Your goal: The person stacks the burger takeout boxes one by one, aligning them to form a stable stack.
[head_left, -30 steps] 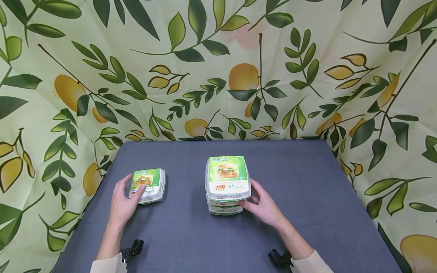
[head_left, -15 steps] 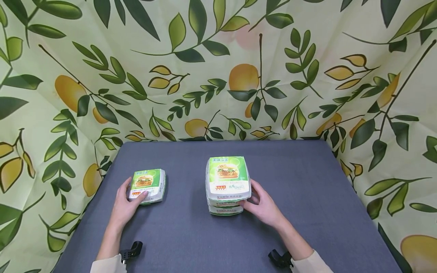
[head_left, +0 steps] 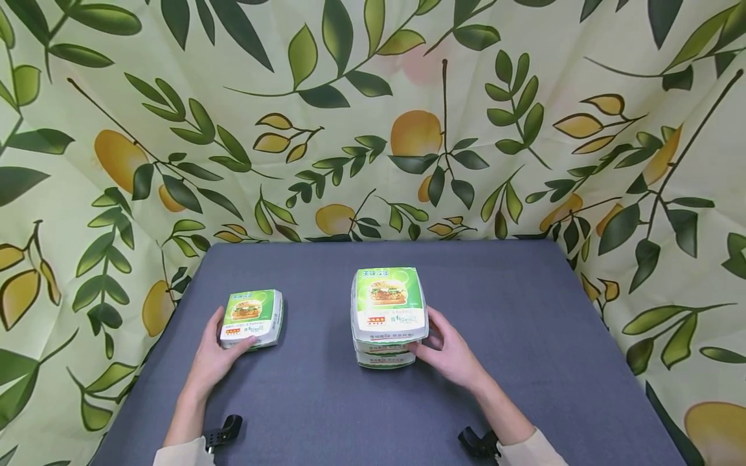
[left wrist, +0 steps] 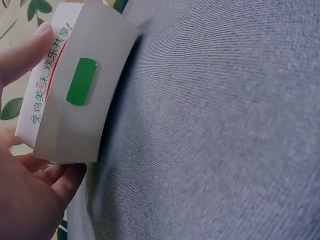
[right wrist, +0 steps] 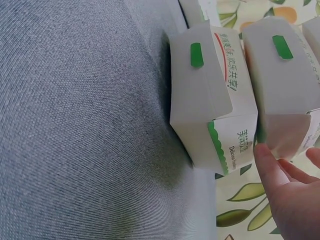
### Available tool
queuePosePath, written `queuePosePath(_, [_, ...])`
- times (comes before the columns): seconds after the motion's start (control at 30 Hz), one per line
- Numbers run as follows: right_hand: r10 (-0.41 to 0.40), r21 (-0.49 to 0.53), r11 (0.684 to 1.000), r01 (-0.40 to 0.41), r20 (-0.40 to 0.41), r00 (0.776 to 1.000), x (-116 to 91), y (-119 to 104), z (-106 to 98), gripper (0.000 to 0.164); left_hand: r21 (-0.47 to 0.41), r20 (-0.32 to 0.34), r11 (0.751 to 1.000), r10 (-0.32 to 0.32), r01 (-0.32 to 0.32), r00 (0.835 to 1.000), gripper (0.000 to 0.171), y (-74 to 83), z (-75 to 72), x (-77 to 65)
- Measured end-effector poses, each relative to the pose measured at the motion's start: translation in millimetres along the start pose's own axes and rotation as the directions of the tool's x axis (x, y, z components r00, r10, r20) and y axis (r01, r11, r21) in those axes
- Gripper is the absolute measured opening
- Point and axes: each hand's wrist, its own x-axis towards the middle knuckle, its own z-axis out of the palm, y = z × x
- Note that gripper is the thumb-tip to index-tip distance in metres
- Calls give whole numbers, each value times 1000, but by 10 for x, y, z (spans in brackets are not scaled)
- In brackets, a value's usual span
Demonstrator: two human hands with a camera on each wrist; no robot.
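Note:
A green-and-white burger box (head_left: 247,317) lies at the left of the table, with a burger printed on its lid. My left hand (head_left: 212,356) holds it at the near left corner. The thumb is on the lid's near side, while the other fingers go round the left side, partly hidden. In the left wrist view the box (left wrist: 82,100) shows its green tab. Near the middle stands a stack of burger boxes (head_left: 389,314). My right hand (head_left: 451,353) touches the stack's right side, with one digit at the seam above the bottom box (right wrist: 200,85) in the right wrist view.
A dark grey-blue cloth covers the table (head_left: 315,401), and between the single box and the stack lies bare cloth. Behind and beside the table hangs a leaf-and-fruit patterned curtain (head_left: 361,175). Black wrist mounts (head_left: 224,430) stick out from both sleeves.
My left thumb has slid from the top of the single box down to its near edge, and the hand has shifted slightly nearer. The right hand and the stack look unmoved.

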Motion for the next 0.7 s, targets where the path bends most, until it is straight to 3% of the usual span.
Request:
queuePosePath(0.23, [0, -6, 1000, 0, -6, 1000, 3, -1, 2, 75, 23, 20, 999, -33, 32, 999, 119, -31, 3, 2])
queuePosePath(0.7, [6, -14, 1000, -6, -11, 1000, -13, -4, 11, 75, 35, 20, 999, -1, 0, 1000, 118, 2, 41, 23])
